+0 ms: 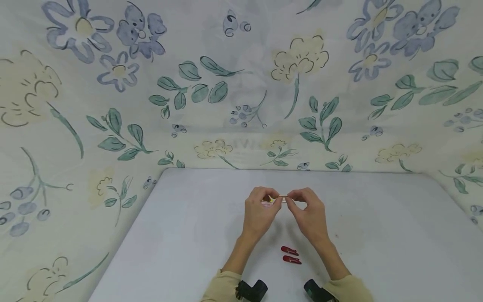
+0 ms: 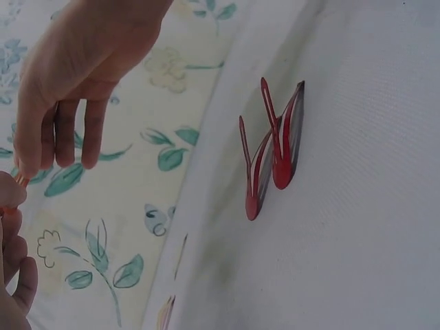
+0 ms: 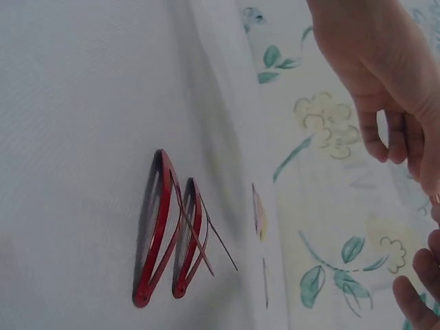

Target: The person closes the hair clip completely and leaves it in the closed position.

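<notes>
red is shown by the farther clip (image 1: 289,250) and the nearer clip (image 1: 292,259), which are set just beside each other on the white table (image 1: 181,235), both splayed open. beyond them a thin reddish piece (image 1: 283,196) is held up above the table, spanned between two sets of fingertips: one end is pinched by thumb and forefinger of the left hand (image 1: 260,214), the other by those of the right hand (image 1: 311,216). most of it is covered by the fingers, so whether it is a third clip cannot be told.

the step in hand is judged to be the working of this piece, perhaps its bending or opening. for the next move, a firm pinch at both ends seems to be called for, with even pressure; a slip from the fingertips could be risked.

farther off, a pink-and-yellow item (image 3: 260,214) is seen on the table, partly hidden by the left hand in the head view. behind the table a floral cloth (image 1: 211,126) is spread. black devices (image 1: 258,289) are worn at the wrists, by tan sleeves (image 1: 349,289). the fingers seem unobstructed, though the two clips could be brushed by a lowered wrist.
</notes>
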`<state>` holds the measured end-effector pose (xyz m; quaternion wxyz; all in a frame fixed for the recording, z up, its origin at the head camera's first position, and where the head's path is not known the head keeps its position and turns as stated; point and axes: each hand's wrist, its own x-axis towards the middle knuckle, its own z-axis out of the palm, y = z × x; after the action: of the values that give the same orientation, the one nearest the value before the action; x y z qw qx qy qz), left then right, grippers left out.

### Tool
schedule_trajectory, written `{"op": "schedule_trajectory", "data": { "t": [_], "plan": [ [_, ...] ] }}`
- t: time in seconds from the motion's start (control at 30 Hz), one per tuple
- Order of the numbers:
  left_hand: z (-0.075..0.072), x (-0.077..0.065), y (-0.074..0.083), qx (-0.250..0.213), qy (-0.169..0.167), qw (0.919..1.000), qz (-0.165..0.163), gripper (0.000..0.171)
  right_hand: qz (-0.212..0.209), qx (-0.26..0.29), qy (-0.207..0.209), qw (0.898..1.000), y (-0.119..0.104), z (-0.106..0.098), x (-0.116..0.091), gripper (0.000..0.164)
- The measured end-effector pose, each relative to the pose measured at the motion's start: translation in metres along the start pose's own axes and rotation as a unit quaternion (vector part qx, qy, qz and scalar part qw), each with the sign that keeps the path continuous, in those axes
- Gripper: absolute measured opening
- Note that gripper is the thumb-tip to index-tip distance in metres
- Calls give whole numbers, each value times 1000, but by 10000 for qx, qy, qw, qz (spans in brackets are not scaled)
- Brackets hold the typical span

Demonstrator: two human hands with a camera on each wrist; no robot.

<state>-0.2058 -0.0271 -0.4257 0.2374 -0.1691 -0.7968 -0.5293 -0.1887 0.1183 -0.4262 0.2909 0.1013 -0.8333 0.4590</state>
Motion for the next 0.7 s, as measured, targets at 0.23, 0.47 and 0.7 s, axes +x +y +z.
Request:
{"op": "schedule_trajectory", "data": {
  "t": [0.23,0.47,0.7],
  "plan": [
    [-1,-3,-2,3,-13,9999,-130,6,141,-54,-19,9999,1,3,-4,10],
    [0,-9,-6,-108,-18,9996,-266,7,114,-145,-61,9998,4,4,-10,11],
    [1,-10,-7,-101,-24,9997,-241,7,87,-238,-47,9997,5,5,-10,14]
  ]
}}
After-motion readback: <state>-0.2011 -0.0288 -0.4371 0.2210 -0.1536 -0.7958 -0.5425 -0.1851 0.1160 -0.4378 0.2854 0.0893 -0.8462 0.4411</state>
